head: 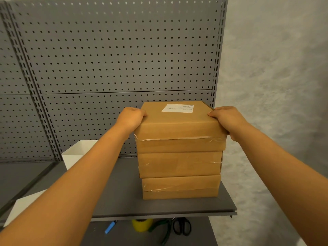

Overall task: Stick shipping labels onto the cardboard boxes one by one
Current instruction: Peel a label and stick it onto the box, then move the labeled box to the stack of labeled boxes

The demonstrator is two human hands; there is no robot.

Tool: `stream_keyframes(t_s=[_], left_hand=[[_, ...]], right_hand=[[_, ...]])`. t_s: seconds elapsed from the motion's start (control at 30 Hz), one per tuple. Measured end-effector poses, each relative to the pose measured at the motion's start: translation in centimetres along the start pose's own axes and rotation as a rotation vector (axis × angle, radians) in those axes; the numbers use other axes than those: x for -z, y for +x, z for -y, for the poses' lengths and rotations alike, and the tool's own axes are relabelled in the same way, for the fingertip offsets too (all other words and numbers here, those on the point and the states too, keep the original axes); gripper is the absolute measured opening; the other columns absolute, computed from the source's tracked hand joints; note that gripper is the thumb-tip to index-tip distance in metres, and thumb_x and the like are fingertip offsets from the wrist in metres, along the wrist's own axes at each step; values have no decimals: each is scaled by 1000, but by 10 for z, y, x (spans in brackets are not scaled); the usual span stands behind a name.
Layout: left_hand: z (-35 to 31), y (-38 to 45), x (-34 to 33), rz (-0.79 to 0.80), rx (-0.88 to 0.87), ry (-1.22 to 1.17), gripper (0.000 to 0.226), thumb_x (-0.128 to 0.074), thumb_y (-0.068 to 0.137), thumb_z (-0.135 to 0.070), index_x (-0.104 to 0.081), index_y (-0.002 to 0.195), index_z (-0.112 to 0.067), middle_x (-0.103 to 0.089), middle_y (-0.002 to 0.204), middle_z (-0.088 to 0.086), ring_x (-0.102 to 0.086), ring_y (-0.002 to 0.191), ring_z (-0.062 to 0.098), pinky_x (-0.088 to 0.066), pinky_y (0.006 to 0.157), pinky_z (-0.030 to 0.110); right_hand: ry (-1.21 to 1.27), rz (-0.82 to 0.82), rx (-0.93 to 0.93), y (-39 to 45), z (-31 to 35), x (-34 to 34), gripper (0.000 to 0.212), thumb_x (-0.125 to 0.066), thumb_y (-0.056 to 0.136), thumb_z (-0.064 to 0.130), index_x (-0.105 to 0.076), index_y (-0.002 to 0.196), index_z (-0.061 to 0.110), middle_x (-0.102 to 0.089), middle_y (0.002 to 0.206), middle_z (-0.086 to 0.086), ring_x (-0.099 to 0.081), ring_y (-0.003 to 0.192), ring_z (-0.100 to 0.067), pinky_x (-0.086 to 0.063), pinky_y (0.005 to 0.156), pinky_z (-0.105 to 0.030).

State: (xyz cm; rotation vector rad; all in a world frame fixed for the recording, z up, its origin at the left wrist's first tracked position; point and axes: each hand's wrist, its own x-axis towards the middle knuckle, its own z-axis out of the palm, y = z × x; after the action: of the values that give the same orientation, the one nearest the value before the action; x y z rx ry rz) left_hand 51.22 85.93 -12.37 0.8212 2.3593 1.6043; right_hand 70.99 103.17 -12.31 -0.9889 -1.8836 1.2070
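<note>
Three brown cardboard boxes stand stacked on a grey shelf [113, 201]. The top box [179, 126] carries a white shipping label [177, 108] near its far right corner. My left hand [130, 118] grips the top box's left edge, thumb on the lid. My right hand [229, 121] grips its right edge the same way. The middle box [180, 164] and the bottom box [181, 187] are sealed with clear tape; their tops are hidden.
A white bin [74, 155] stands left of the stack, partly behind my left arm. A grey pegboard [113, 50] backs the shelf. On a lower shelf lie a blue marker [110, 227], yellow tape [142, 224], green pliers [161, 229] and black scissors [182, 226].
</note>
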Motion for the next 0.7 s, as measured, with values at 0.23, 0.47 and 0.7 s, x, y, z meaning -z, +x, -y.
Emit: stream_keyframes(t_s=[0.23, 0.47, 0.7], left_hand=[[-1, -13, 22, -141, -253, 210, 42, -48, 96, -28, -48, 137, -17, -52, 135, 1, -53, 118, 21, -40, 88, 28], [33, -41, 100, -204, -530, 772, 43, -48, 96, -32, -46, 137, -20, -52, 138, 0, -48, 126, 20, -44, 100, 41], [97, -43, 190, -240, -444, 1019, 48, -46, 96, -30, -41, 141, -16, -50, 140, 7, -47, 127, 27, -42, 100, 40]], right_hand=[[-598, -127, 642, -25, 32, -36, 49, -51, 92, 25, -43, 140, 16, -56, 132, -11, -52, 120, -30, -44, 99, -43], [-702, 146, 965, -68, 71, -125, 58, -46, 97, 37, -28, 149, 18, -48, 142, -6, -40, 133, -25, -29, 110, -37], [-814, 263, 1054, -106, 90, -229, 56, -44, 98, 35, -29, 148, 17, -46, 144, -5, -39, 133, -24, -27, 111, -37]])
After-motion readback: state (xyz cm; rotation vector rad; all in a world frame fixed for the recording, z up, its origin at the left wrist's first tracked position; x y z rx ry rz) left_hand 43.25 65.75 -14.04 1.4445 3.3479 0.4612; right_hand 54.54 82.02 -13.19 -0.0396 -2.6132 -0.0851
